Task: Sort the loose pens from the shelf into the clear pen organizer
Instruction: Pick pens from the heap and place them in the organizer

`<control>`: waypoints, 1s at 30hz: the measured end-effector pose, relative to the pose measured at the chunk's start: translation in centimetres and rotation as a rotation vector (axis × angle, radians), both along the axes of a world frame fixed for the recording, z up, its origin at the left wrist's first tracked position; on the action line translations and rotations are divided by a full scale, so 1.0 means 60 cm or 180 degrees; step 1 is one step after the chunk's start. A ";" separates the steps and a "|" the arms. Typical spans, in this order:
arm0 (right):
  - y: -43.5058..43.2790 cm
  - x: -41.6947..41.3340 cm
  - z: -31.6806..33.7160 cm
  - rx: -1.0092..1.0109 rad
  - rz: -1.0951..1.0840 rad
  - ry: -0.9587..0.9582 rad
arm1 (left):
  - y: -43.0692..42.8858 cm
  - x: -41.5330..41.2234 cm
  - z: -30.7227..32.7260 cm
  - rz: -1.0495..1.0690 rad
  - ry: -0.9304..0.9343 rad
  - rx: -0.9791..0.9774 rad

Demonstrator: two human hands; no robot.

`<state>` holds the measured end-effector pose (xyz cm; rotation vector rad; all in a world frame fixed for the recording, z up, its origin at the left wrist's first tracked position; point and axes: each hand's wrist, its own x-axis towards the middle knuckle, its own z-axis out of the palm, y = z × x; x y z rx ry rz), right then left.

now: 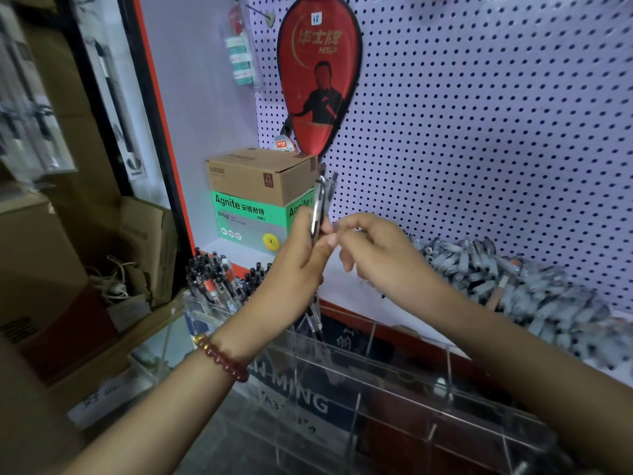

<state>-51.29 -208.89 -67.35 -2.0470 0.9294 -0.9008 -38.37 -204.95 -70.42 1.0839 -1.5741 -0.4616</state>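
Observation:
My left hand point(301, 258) grips a small bunch of clear pens point(320, 200) upright, their black tips sticking up past my fingers. My right hand point(373, 248) is beside it, thumb and forefinger pinching at the same bunch. A large heap of loose pens point(507, 282) lies on the white shelf to the right. Below my hands stands the clear pen organizer point(376, 371); its left compartments hold upright pens point(215, 279), and a few pens point(313, 323) lean in a middle compartment.
A cardboard box on a green Agnite box point(260, 200) stands at the shelf's back left. A red racket cover point(320, 73) hangs on the pegboard point(479, 114). Cardboard boxes point(68, 269) are stacked to the far left.

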 end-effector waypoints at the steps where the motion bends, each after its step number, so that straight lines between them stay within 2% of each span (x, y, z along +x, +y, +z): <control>1: -0.002 0.000 0.000 0.0207 0.0078 -0.0205 | 0.003 -0.002 0.001 -0.0105 -0.0137 0.0067; 3: 0.000 0.000 -0.001 0.0424 0.0192 -0.0379 | 0.009 -0.004 0.000 -0.0245 -0.0572 0.0144; 6: 0.004 0.000 -0.005 0.0344 0.0146 -0.0507 | 0.011 -0.004 -0.007 -0.0296 -0.1133 0.0173; 12: 0.007 0.002 -0.011 -0.0128 -0.0224 -0.0491 | 0.018 -0.005 -0.011 -0.0012 -0.1595 0.0119; 16: 0.006 0.001 -0.008 -0.0348 -0.0242 -0.0447 | 0.020 -0.009 -0.013 -0.0019 -0.1414 0.0175; 21: -0.009 -0.006 -0.005 0.0026 -0.0184 -0.0530 | 0.018 -0.018 -0.024 -0.0106 -0.1381 0.0221; 25: -0.020 -0.017 -0.007 0.0307 -0.0075 -0.0588 | 0.017 -0.011 -0.023 -0.0231 -0.0902 0.0278; 27: -0.028 -0.021 -0.005 0.0163 -0.0303 -0.0692 | 0.014 -0.005 -0.021 -0.0334 -0.0681 0.0226; 30: -0.039 -0.026 -0.002 -0.0243 -0.0410 -0.0779 | 0.015 0.011 -0.017 -0.0267 -0.0779 0.0176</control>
